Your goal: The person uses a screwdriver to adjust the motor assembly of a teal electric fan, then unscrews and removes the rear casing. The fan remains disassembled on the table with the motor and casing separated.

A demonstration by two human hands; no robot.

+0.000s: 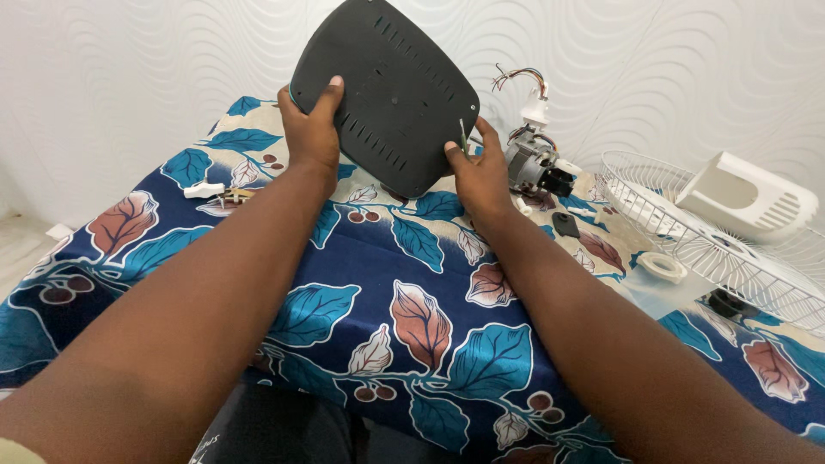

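1. Where the two hands work, a cloth (pixel 412 283) printed with blue, teal and rust leaves covers the table, and a white wall (pixel 129 69) with a raised wavy pattern stands close behind it.
2. Just right of the right hand (pixel 481 176) sits a small electric motor (pixel 534 165) with loose coloured wires (pixel 516 79) sticking up; a small black piece (pixel 565 224) lies near it on the cloth.
3. Farther right lie a white wire fan guard (pixel 687 228), a white plastic housing (pixel 746 202) resting on it, and a white ring (pixel 662 266).
4. Left of the left hand (pixel 311 133), well apart, lies a white knob (pixel 204 189) beside small metal bits.
5. Between the hands stands a black plastic base plate (pixel 391 90) with vent slots, tilted up on its lower edge, underside facing the person.
6. Left hand grips its left edge, thumb over the face; right hand holds the lower right edge, pinching a thin screwdriver (pixel 462 136) against it.
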